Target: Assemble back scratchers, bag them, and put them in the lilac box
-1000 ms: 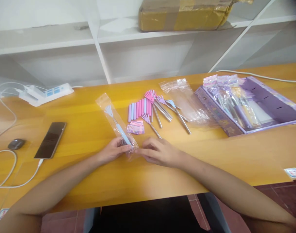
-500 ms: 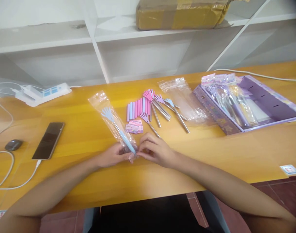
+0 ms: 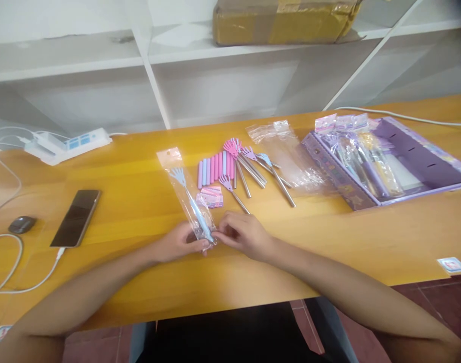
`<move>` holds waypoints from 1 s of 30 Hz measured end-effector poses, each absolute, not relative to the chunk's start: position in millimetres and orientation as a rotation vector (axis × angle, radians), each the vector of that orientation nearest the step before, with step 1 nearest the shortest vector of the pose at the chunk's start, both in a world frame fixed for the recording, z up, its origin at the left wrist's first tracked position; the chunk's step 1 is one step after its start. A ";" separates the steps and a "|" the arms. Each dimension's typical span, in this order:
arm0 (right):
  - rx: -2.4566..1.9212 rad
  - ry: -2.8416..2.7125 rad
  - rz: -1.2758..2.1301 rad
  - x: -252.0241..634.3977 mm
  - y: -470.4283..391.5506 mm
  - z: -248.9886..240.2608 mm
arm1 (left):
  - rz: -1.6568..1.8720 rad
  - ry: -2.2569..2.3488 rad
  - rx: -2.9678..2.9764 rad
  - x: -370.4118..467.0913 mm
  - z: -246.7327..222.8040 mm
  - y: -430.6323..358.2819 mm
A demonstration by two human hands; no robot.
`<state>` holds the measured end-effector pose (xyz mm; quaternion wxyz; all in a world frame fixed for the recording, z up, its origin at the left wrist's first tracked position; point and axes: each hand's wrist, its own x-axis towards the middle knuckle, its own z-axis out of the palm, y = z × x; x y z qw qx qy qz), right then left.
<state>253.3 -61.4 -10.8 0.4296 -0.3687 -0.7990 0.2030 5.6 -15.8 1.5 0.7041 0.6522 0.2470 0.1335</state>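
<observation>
A light blue back scratcher [image 3: 195, 207] lies inside a clear plastic bag [image 3: 170, 157], its hand-shaped head pointing away from me. My left hand [image 3: 183, 241] is closed around the bag's near end, thumb on top. My right hand [image 3: 245, 234] pinches the bag's edge at the handle's lower end. Just beyond are small pink cards [image 3: 210, 197] and a row of pink, blue and purple handle sleeves [image 3: 214, 169]. Beside them lie metal rods with pink, purple and blue hand-shaped heads [image 3: 253, 164].
Flat clear bags [image 3: 286, 156] lie behind the rods. A purple display box [image 3: 407, 151] at the right holds bagged scratchers. On the left are a phone [image 3: 75, 218] on a cable, a black mouse-like object [image 3: 21, 225] and a power strip [image 3: 69, 145]. A taped carton [image 3: 286, 22] sits on the shelf.
The bag with the blue scratcher has swung to the right at its far end and stands steeper. Both hands stay nearly in place, still on its near end.
</observation>
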 end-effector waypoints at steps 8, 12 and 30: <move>-0.969 -1.997 0.492 252.3 -62.5 -13.3 | 0.249 0.543 1.517 6.7 -0.7 -16.5; -0.981 -1.980 0.492 251.1 -63.6 -12.8 | 0.231 0.523 1.466 9.5 6.3 -17.5; -0.997 -1.916 0.768 252.4 -64.3 -10.6 | 0.159 0.513 1.492 4.6 -0.7 -15.3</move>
